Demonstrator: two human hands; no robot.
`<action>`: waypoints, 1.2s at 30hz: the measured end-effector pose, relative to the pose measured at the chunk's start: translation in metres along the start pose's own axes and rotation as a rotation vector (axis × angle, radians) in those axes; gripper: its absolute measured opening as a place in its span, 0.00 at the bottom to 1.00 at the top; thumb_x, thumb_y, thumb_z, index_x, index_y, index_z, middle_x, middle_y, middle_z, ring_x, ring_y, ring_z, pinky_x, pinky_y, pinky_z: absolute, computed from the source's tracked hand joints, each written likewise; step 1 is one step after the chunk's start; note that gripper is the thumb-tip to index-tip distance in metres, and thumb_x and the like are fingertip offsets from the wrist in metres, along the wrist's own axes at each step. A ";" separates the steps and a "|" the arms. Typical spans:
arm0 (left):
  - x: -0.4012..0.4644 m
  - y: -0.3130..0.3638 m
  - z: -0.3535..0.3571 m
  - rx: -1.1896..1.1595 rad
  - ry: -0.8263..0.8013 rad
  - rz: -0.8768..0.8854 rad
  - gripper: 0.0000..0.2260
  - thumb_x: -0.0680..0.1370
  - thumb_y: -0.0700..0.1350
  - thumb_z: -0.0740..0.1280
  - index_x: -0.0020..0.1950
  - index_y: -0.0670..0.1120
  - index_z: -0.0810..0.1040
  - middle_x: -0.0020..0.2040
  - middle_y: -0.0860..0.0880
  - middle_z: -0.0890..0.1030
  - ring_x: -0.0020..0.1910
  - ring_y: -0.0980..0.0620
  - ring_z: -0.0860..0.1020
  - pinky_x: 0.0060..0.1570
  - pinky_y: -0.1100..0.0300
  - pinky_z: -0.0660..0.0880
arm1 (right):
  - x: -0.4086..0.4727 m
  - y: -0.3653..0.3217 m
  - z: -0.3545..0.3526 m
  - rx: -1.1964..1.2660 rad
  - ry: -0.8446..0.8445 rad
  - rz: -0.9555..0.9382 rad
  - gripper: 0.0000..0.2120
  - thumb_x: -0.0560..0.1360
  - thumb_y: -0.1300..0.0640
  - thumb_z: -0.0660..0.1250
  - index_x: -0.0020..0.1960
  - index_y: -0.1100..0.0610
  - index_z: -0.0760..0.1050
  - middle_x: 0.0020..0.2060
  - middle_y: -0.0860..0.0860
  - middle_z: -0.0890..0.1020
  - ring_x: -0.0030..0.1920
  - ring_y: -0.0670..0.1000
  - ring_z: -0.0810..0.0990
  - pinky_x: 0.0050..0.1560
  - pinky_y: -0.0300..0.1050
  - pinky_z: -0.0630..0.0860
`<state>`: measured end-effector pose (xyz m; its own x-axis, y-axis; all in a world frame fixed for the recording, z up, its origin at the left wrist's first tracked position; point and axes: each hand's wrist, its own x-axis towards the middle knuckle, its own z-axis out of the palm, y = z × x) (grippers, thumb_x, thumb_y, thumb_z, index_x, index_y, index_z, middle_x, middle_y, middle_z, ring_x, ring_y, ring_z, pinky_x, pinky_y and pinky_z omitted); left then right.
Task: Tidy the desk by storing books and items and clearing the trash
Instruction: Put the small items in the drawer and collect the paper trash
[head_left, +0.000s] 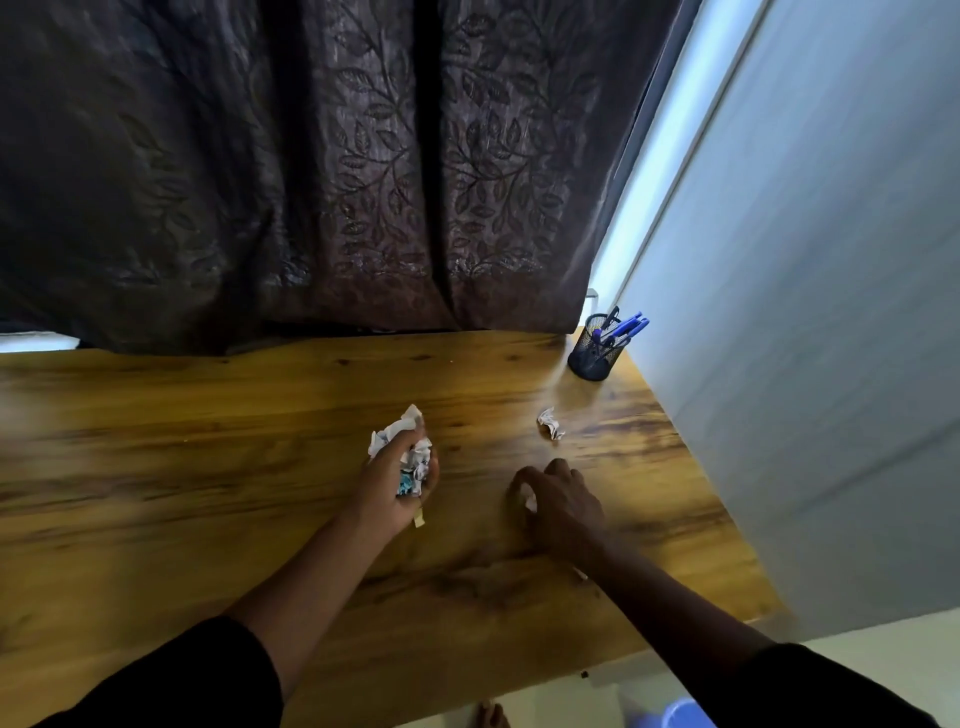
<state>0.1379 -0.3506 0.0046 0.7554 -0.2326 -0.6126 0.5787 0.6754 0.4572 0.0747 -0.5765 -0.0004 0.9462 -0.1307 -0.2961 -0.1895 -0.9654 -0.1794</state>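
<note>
Crumpled paper (402, 452) sits bunched in the left hand (400, 488), grip clamped around it above the wooden surface (208, 467) centre. Right hand (558, 506) pinches a small scrap (530, 501) nearby. Another paper ball (550, 423) lies toward the far right corner, near a mesh pen holder (595, 348).

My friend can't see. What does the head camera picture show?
A left hand holds crumpled paper over a wooden desk while the right hand picks up a small scrap. Another paper ball lies near a pen holder.
</note>
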 end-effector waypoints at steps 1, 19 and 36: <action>-0.003 -0.001 0.003 -0.004 0.004 0.002 0.10 0.75 0.41 0.75 0.55 0.46 0.79 0.45 0.46 0.82 0.42 0.51 0.81 0.34 0.60 0.81 | 0.002 0.003 0.000 0.056 0.023 -0.008 0.20 0.77 0.57 0.68 0.66 0.43 0.74 0.61 0.53 0.72 0.62 0.58 0.75 0.55 0.53 0.78; -0.026 -0.046 0.056 0.134 -0.067 0.071 0.03 0.83 0.42 0.64 0.52 0.45 0.78 0.40 0.51 0.85 0.37 0.57 0.85 0.35 0.62 0.79 | 0.035 -0.079 -0.040 0.824 0.446 -0.354 0.12 0.81 0.44 0.64 0.61 0.48 0.76 0.57 0.45 0.79 0.56 0.43 0.75 0.55 0.42 0.73; -0.029 -0.024 0.041 0.137 -0.047 0.090 0.23 0.78 0.62 0.69 0.66 0.48 0.80 0.61 0.42 0.84 0.61 0.43 0.82 0.67 0.44 0.75 | 0.040 -0.094 -0.013 0.200 0.397 -0.343 0.34 0.80 0.35 0.35 0.79 0.46 0.61 0.68 0.52 0.76 0.65 0.57 0.75 0.59 0.56 0.73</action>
<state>0.1147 -0.3891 0.0380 0.8178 -0.2105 -0.5356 0.5420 0.5942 0.5942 0.1343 -0.4937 0.0172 0.9812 0.0712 0.1797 0.1374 -0.9107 -0.3895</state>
